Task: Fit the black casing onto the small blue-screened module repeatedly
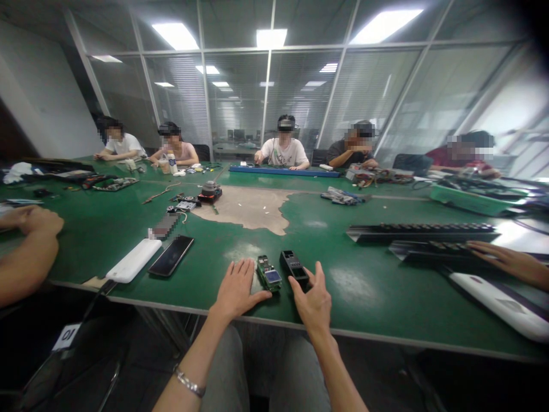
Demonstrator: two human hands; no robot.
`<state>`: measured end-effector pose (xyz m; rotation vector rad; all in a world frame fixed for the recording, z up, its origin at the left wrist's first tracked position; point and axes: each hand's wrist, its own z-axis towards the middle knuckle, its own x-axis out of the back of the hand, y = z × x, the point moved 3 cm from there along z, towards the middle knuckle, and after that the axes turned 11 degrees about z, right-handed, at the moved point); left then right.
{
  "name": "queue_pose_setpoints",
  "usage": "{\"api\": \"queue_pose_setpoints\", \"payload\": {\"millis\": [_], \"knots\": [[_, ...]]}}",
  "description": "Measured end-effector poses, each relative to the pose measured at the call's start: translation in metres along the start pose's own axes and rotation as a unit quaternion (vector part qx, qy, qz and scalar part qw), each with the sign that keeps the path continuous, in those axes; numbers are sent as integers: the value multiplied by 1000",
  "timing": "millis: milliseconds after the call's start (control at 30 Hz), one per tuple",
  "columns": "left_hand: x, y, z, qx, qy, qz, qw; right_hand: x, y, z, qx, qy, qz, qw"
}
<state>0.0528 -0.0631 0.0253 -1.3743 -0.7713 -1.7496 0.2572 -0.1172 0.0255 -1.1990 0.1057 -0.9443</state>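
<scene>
My left hand [235,290] lies flat on the green table with its fingers stretched out. Its thumb reaches to the lower end of a small green circuit board [265,267], which has a bluish-grey screen [271,277]. Just right of the board sits a black plastic housing [293,264] with cut-out openings on its face. My right hand [314,298] is around the near end of this housing, thumb on the left side and fingers on the right. The index finger points up, apart from it.
Left of me lie a dark phone [171,256] and a white power bank [134,261]. Black metal rails [424,232] and a white device [500,303] lie to the right, near another person's hand [512,263]. A green basket [476,200] stands farther back. Several people sit across the table.
</scene>
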Motion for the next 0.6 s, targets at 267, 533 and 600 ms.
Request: {"api": "queue_pose_setpoints", "payload": {"millis": [267,533,600], "knots": [[-2,0,1,-2,3,1,1000,-4,4,-2,24,-6,1,1000],[0,0,0,0,6,5,1000,-4,4,-6,37,0,-7,999],[1,0,0,-2,4,5,1000,-2,4,-7,39,0,-2,999]]}}
